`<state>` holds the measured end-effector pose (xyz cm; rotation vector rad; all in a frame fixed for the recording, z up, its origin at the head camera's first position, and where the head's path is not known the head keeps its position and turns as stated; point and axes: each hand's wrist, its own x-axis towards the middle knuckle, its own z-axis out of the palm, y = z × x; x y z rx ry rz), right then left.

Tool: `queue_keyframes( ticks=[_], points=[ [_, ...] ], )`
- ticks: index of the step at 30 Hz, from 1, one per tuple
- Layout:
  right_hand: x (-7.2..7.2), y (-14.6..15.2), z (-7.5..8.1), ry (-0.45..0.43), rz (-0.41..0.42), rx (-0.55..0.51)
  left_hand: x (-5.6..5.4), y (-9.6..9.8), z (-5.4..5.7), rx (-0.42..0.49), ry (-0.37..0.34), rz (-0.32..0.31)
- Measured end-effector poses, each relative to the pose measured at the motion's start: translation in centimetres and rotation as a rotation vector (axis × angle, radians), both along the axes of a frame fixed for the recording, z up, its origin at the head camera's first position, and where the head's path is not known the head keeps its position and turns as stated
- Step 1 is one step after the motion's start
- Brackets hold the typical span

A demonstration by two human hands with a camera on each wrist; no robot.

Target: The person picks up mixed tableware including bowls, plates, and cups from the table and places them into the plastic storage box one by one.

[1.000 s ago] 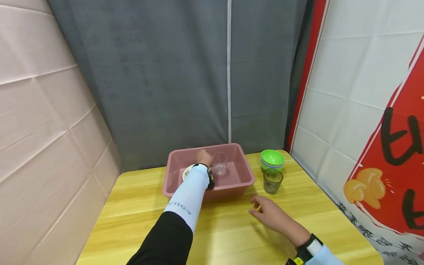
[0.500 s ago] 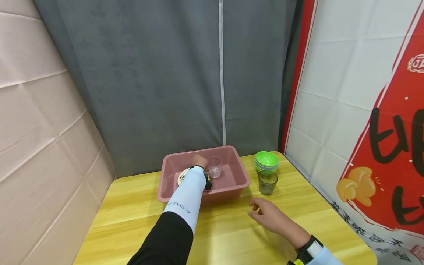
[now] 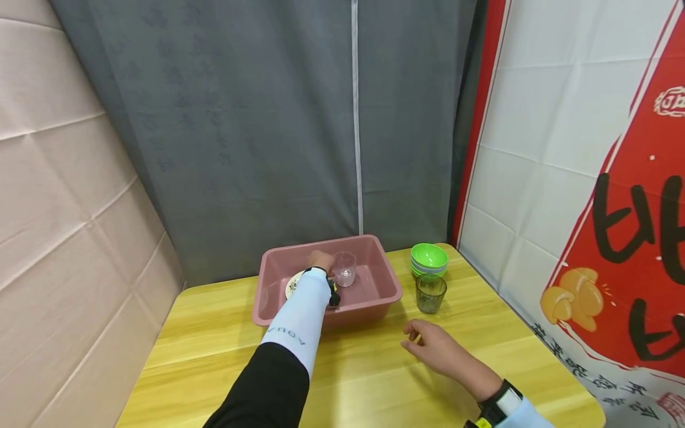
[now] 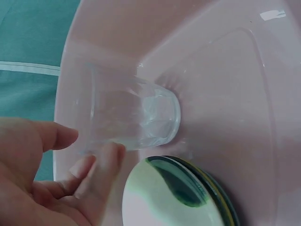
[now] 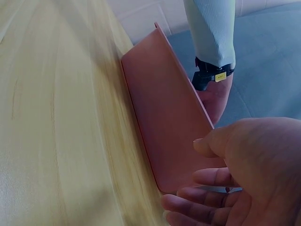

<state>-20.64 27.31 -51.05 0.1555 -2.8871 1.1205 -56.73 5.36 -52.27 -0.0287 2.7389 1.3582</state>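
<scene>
My left hand (image 3: 322,260) is down inside a pink plastic basin (image 3: 387,288), beside a clear drinking glass (image 3: 344,270). In the left wrist view, the thumb and the relaxed fingers (image 4: 113,162) of that hand stand apart near the rim of the glass (image 4: 157,110). One fingertip overlaps the glass's edge; contact cannot be told. Close by lie stacked plates (image 4: 169,197), the top one white with a green pattern. My right hand (image 3: 439,351) hovers over the table in front of the basin, fingers loosely bent and holding nothing.
Right of the basin stands a smoky dark glass (image 3: 430,293). Behind it is a stack of bowls (image 3: 430,257), the top one bright green. A grey curtain (image 3: 267,148) hangs behind the wooden table (image 3: 214,345), with fabric walls on both sides.
The view has turned slightly right, so the basin and dishes appear shifted left. My left hand stays in the basin beside the clear glass; my right hand keeps its pose.
</scene>
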Motion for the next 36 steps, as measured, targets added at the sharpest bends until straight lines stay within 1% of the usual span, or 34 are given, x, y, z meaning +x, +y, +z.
queue_keyframes(
  ticks=[2, 3, 4, 5, 6, 7, 8, 9, 11, 12, 14, 17, 18, 20, 23, 25, 29, 31, 36],
  points=[
    [-0.1, 0.0, -0.1, -0.008, -0.009, 0.002, 2.2, -0.4, 2.0, 0.044, -0.035, -0.016],
    [-0.2, 0.0, -0.2, -0.010, -0.015, 0.003, 3.6, -0.6, 3.3, 0.055, -0.059, -0.031],
    [-0.2, 0.1, -0.2, -0.009, -0.019, 0.007, 4.4, -0.9, 4.1, 0.036, -0.062, -0.049],
    [-0.3, 0.1, -0.3, -0.008, -0.025, 0.008, 5.5, -1.1, 5.3, -0.006, -0.065, -0.070],
    [-0.3, 0.1, -0.3, -0.005, -0.027, 0.007, 6.4, -1.4, 6.1, -0.045, -0.034, -0.093],
    [-0.5, 0.1, -0.3, -0.001, -0.028, 0.006, 7.0, -1.7, 6.7, -0.092, 0.001, -0.115],
    [-0.6, 0.1, -0.3, 0.003, -0.031, 0.009, 7.7, -2.0, 7.6, -0.134, 0.017, -0.139],
    [-0.7, 0.2, -0.3, 0.009, -0.033, 0.013, 8.2, -2.4, 8.1, -0.155, 0.049, -0.159],
    [-0.9, 0.2, -0.3, 0.018, -0.038, 0.014, 8.9, -3.1, 8.8, -0.177, 0.096, -0.196],
    [-1.0, 0.2, -0.3, 0.023, -0.039, 0.016, 9.2, -3.5, 9.1, -0.166, 0.107, -0.218],
    [-1.2, 0.2, -0.2, 0.031, -0.045, 0.022, 9.4, -4.4, 9.4, -0.132, 0.114, -0.271],
    [-1.4, 0.2, 0.0, 0.038, -0.041, 0.024, 9.9, -5.7, 9.9, -0.132, 0.139, -0.332],
    [-1.5, 0.2, 0.2, 0.039, -0.040, 0.026, 10.2, -6.2, 10.0, -0.143, 0.152, -0.347],
    [-1.7, 0.2, 0.4, 0.036, -0.039, 0.025, 10.9, -7.1, 10.3, -0.171, 0.172, -0.354],
    [-2.0, 0.0, 0.6, 0.025, -0.051, 0.026, 12.8, -8.6, 10.4, -0.185, 0.190, -0.340],
    [-2.3, -0.1, 0.7, 0.020, -0.057, 0.030, 14.3, -9.7, 10.3, -0.189, 0.216, -0.328],
    [-2.6, -0.3, 0.8, 0.030, -0.055, 0.042, 17.5, -11.8, 9.8, -0.182, 0.281, -0.311],
    [-2.8, -0.4, 0.9, 0.038, -0.044, 0.047, 19.0, -12.7, 9.4, -0.167, 0.301, -0.309],
    [-3.3, -0.7, 1.0, 0.034, -0.021, 0.043, 22.1, -14.7, 7.9, -0.122, 0.272, -0.333]
  ],
)
